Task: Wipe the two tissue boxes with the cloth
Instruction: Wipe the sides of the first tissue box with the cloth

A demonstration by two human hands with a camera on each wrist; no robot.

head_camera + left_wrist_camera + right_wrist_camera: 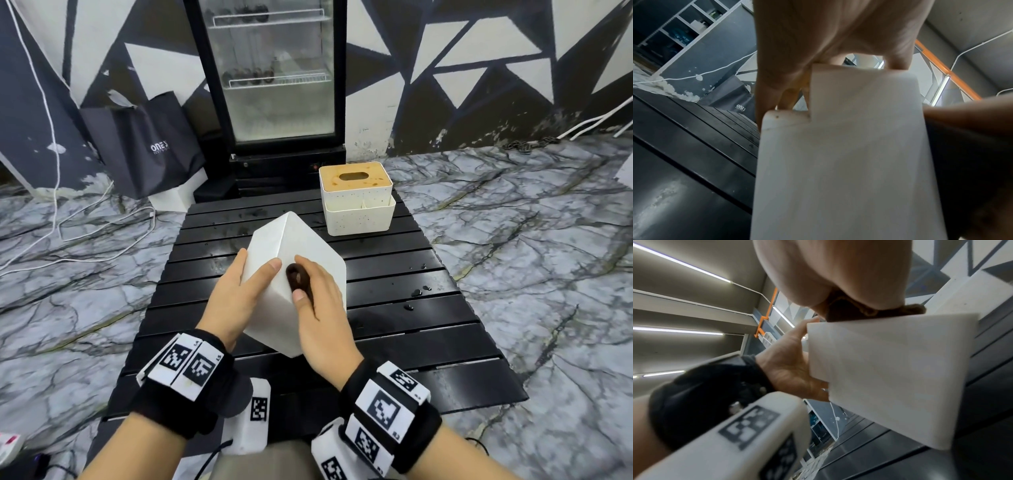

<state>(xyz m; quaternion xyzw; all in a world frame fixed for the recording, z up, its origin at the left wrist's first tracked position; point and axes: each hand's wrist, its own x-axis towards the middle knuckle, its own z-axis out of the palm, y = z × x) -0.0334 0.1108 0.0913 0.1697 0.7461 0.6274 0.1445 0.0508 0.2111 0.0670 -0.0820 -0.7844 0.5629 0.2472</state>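
From the head view we see the near box (301, 263) lifted off the black slatted table (428, 329) and tilted, its long axis running from a low corner near us up to a far corner pointing away toward the fridge (274, 78). Our left hand (236, 294) has its grip wrapped round the box's left face, thumb lying across the front edge. Our right hand (318, 308) clasps a small brown cloth (298, 279) and presses it against the box's right face. The second box (356, 195), with a wooden slotted lid, stands upright at the table's far end, well apart from our hands. A dark bag (147, 144) leans beside the fridge on the marble floor (531, 222).

In the left wrist view the box (849, 154) fills the frame, its stepped end pointing up and away, our left fingers (789, 87) curled over that end.

In the right wrist view the cloth (855, 309) is bunched under our right palm (838, 272) on the box's (890, 369) upper edge, while the left hand (789, 363) cups the box's other side.
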